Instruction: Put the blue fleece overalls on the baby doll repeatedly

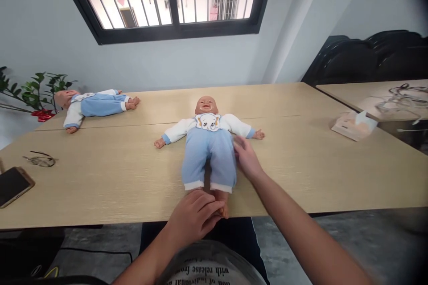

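A baby doll lies on its back on the wooden table, head toward the window and feet toward me. It wears a white top with blue cuffs, an elephant bib and light blue trousers with white hems. My left hand is closed over the doll's feet at the table's front edge, covering one of them; the other foot pokes out beside my fingers. Against the trousers' right side rests my right hand, its fingers loosely bent and slightly apart, not gripping the cloth.
A second doll in similar clothes lies at the back left, near a potted plant. Eyeglasses and a phone are on the left. A tissue box stands right, with tangled cables on the adjoining table.
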